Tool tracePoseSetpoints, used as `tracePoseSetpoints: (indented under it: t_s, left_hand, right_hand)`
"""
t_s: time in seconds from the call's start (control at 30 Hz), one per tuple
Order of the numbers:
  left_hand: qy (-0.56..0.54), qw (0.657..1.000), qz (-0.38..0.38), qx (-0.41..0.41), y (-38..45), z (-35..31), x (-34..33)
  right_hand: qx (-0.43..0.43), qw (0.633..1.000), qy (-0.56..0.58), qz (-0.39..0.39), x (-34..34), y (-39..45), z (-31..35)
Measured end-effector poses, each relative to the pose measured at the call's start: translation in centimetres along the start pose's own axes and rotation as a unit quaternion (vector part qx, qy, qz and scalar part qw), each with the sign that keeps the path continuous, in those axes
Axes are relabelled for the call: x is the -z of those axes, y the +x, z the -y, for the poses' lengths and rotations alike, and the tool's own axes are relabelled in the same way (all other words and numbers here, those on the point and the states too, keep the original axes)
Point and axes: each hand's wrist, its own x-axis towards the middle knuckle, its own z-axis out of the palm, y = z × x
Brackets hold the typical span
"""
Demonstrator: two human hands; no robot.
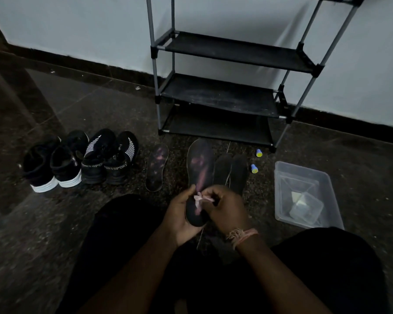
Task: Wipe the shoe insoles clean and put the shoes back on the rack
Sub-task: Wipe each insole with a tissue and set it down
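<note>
A: Head view shows the left hand [182, 211] cupped round the heel of a dark insole [200, 175] at lower centre, toe pointing up the frame; the right hand [225, 209] pinches a small pink cloth [200, 199] against the insole's surface.

B: So both hands are closed on something; what worries you?

A: That wad is tiny and bunched; if the pinch slackens it could slip off onto the dark floor [55, 223] and pick up grit; then each pass would smear dirt back on.

B: And the insole itself?

A: It's held only at the heel, so the long toe end hangs free; hard rubbing could flex it or twist it out of the palm.

B: Anything nearby at risk?

A: A second worn insole [157, 167] lies left of centre and two black ones [232, 171] sit just behind the hands; mixing cleaned with uncleaned seems likely. The shoes [82, 159] wait at middle left, the rack [225, 91] stands bare at upper centre; wrong insoles could end up in the wrong pair.
</note>
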Motion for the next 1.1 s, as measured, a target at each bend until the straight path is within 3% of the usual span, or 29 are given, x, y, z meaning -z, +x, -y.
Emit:
tracePoseSetpoints:
  t_s: [0.13, 0.3, 0.4, 0.63, 0.83, 1.03, 1.1]
  left_hand:
    - [0.001, 0.998, -0.064, -0.015, 0.6, 0.0, 0.0]
    - [0.033, 0.992, -0.118, -0.04, 0.9, -0.6, 0.4]
    - [0.017, 0.989, -0.138, -0.04, 1.4, -1.1, 1.1]
    - [0.05, 0.994, -0.101, -0.004, 1.6, -0.7, 1.4]
    - [0.022, 0.994, -0.104, -0.03, 1.6, -0.5, 1.2]
    - [0.034, 0.991, -0.123, -0.041, 1.7, -1.3, 1.7]
    - [0.034, 0.991, -0.122, -0.033, 2.0, -0.9, 1.9]
  right_hand:
    - [0.024, 0.999, -0.046, -0.008, -0.3, 0.6, -0.3]
    - [0.114, 0.97, -0.173, 0.126, -1.8, -0.5, 0.4]
    - [0.153, 0.954, -0.223, 0.128, -2.5, -1.1, 0.9]
    - [0.008, 0.987, -0.106, 0.124, -1.3, 0.2, 0.3]
    - [0.032, 0.993, -0.111, 0.032, -1.4, 2.0, -1.1]
    - [0.075, 0.985, -0.126, 0.095, -2.8, -0.6, -0.4]
    - [0.051, 0.988, -0.131, 0.067, -2.5, 0.0, -0.8]
